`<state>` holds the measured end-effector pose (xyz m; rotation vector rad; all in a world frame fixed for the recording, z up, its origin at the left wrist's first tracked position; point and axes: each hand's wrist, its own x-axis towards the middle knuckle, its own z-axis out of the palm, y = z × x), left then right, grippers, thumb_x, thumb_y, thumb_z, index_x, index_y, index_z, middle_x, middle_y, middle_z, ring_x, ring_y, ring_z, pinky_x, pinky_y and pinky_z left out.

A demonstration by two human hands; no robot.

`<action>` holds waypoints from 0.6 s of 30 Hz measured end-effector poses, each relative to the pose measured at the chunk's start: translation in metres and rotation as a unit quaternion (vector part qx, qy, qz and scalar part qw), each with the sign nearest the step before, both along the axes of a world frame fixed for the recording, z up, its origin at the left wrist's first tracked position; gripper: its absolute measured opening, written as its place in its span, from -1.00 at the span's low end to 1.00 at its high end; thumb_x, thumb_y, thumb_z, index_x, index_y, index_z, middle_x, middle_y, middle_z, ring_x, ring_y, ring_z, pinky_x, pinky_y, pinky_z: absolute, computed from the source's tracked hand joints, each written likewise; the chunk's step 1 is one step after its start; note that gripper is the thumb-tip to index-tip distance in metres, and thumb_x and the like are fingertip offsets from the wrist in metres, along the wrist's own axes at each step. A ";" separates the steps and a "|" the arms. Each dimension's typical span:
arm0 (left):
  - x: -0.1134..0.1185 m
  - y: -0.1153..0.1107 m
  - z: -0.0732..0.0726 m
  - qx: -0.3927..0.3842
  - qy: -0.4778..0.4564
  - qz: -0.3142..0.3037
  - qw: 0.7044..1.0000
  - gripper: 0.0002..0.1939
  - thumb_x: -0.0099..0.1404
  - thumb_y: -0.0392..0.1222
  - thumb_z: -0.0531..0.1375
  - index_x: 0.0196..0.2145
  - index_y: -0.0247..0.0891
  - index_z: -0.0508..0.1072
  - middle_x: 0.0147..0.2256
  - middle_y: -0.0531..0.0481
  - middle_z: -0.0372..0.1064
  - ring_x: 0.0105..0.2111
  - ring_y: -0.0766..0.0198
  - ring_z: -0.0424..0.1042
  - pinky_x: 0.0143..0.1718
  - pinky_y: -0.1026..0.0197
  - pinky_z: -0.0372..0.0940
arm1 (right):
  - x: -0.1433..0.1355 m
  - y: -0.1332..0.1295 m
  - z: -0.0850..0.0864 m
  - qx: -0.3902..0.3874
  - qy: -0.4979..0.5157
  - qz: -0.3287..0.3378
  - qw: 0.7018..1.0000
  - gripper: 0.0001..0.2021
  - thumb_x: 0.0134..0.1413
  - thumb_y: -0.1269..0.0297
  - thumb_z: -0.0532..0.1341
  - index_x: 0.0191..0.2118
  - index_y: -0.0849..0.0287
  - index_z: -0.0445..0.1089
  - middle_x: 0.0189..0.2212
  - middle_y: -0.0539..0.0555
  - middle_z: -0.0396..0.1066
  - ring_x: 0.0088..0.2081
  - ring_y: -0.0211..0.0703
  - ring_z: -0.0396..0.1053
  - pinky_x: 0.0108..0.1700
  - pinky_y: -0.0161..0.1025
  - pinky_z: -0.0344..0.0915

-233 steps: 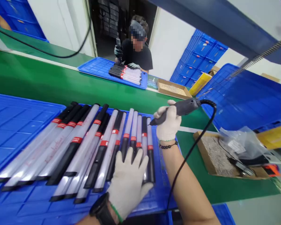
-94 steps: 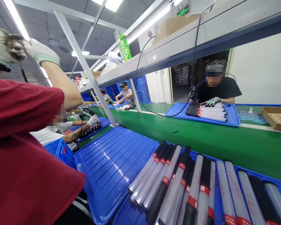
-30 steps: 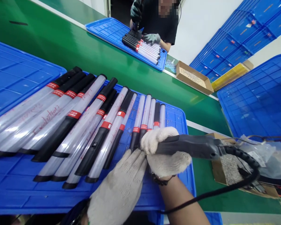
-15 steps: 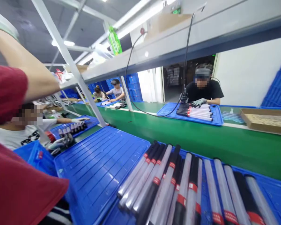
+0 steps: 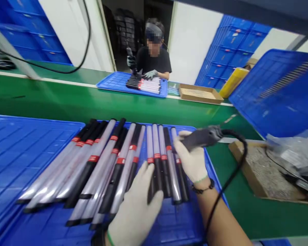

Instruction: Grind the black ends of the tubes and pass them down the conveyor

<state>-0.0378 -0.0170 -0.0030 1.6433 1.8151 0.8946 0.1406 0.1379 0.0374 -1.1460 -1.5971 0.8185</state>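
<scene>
Left hand (image 5: 136, 212) gloved, fingers spread flat on the silver-and-black batons (image 5: 123, 160) lying across the blue tray's (image 5: 174, 225) near right part. Right hand (image 5: 192, 160) clamped around a corded electric screwdriver (image 5: 201, 136), above the rightmost batons. Red band labels too blurred to read.

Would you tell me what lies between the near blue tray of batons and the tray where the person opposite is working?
In the head view, only the bare green conveyor belt separates the near tray from the far tray.
</scene>
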 end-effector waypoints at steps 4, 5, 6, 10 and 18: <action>0.005 0.030 0.024 -0.145 -0.252 0.102 0.951 -0.08 0.51 0.09 0.24 0.68 -0.17 0.07 0.64 -0.21 0.10 0.61 -0.17 0.19 0.67 -0.30 0.04 | 0.008 0.021 0.000 -0.060 -0.163 -0.024 0.985 -0.64 0.35 0.15 0.48 0.16 0.16 0.57 0.07 0.23 0.57 0.16 0.30 0.56 0.30 0.23 0.49; 0.006 0.036 0.028 -0.146 -0.304 0.122 0.933 -0.05 0.49 0.06 0.26 0.68 -0.21 0.05 0.65 -0.21 0.06 0.62 -0.12 0.16 0.68 -0.24 0.02 | 0.005 0.023 -0.001 -0.081 -0.209 -0.021 0.974 -0.60 0.32 0.15 0.48 0.18 0.16 0.57 0.09 0.27 0.55 0.17 0.34 0.56 0.31 0.25 0.47; 0.008 0.041 0.030 -0.140 -0.347 0.144 0.916 -0.04 0.47 0.03 0.28 0.67 -0.25 0.06 0.66 -0.22 0.05 0.63 -0.08 0.14 0.69 -0.18 0.00 | 0.003 0.023 -0.002 -0.104 -0.264 -0.016 0.959 -0.55 0.31 0.12 0.47 0.21 0.17 0.55 0.13 0.30 0.53 0.16 0.37 0.57 0.31 0.25 0.47; 0.011 0.057 0.031 -0.108 -0.481 0.201 0.846 -0.15 0.29 -0.13 0.41 0.48 -0.26 0.33 0.59 -0.29 0.21 0.60 -0.09 0.20 0.68 -0.14 -0.02 | -0.007 0.016 -0.005 -0.158 -0.384 0.000 0.910 -0.33 0.39 -0.11 0.37 0.40 0.21 0.38 0.30 0.42 0.43 0.27 0.42 0.54 0.31 0.18 0.46; 0.034 0.077 0.021 -0.047 -0.573 0.133 0.807 -0.52 0.04 -0.13 0.48 -0.06 -0.24 0.60 -0.08 -0.15 0.73 -0.03 -0.05 0.71 0.09 0.00 0.57 | -0.014 0.007 -0.004 -0.187 -0.225 0.114 0.949 -0.56 0.33 -0.01 0.42 0.17 0.09 0.48 0.10 0.24 0.66 0.13 0.29 0.63 0.23 0.11 0.48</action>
